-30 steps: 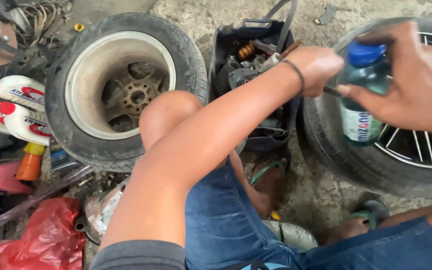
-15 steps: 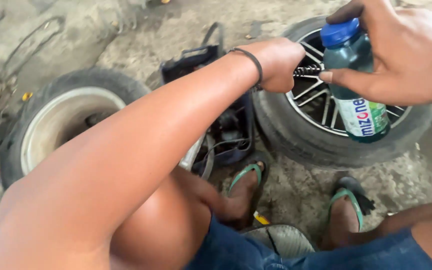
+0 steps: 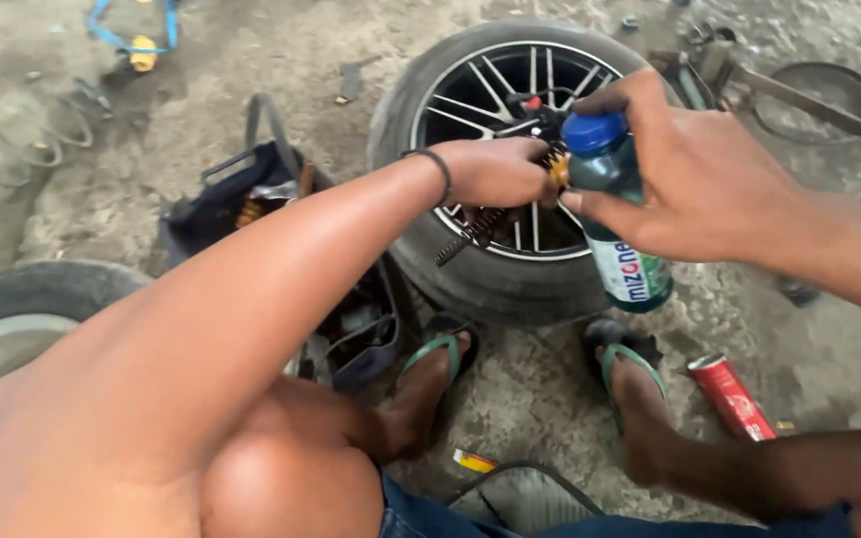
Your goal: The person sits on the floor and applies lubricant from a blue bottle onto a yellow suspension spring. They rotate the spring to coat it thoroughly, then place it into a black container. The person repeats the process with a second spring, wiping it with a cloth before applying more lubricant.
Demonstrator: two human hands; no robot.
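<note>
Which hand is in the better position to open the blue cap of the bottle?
The left hand, probably. The right hand already wraps the green bottle and steadies it upright. The left hand is right beside the blue cap, though it grips a small spring-like part, so it is not free.

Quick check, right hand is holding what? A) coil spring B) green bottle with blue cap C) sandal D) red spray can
B: the right hand grips the green bottle with a blue cap over the wheel; the red can lies on the ground.
</note>
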